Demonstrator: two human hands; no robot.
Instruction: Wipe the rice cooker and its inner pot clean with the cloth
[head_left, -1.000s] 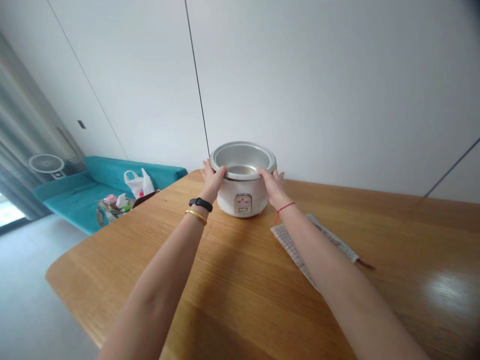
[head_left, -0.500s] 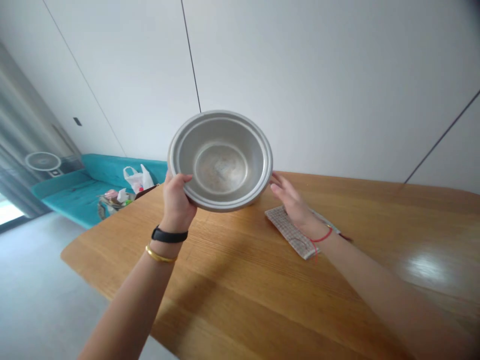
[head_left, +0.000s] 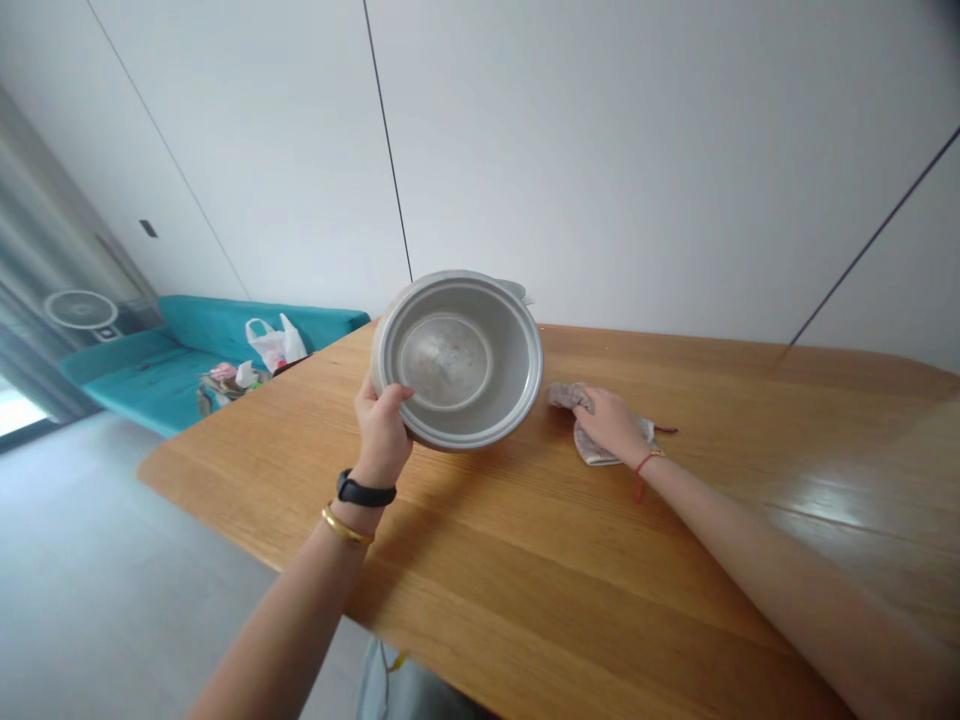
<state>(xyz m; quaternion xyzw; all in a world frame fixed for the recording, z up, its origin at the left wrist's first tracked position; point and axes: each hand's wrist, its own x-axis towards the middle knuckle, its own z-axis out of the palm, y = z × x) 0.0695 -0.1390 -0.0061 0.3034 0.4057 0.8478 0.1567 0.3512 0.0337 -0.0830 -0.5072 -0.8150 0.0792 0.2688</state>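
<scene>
Tilted toward me, a grey metal pot (head_left: 450,365) is held above the wooden table (head_left: 480,560), its inner bottom marked with brownish stains. My left hand (head_left: 381,428) grips its lower left rim, thumb over the inside edge, fingers hidden behind. Off to the right, my right hand (head_left: 609,422) is closed on a checked cloth (head_left: 571,396) that bunches up at the fingertips. The cloth's other end lies under the hand, and a dark cord-like strip shows beyond it. A pale tab sticks out behind the pot's upper right rim.
White wall panels (head_left: 637,150) rise behind the table's far edge. At the left stand a teal sofa (head_left: 187,330) with a white plastic bag (head_left: 276,343), a heap of small items (head_left: 232,378) and a round fan (head_left: 81,308). Part of a seat (head_left: 420,690) shows below the table's near edge.
My right hand has left the pot's right rim and taken hold of the cloth, which is now bunched. The pot is lower and turned, held by my left hand alone.
</scene>
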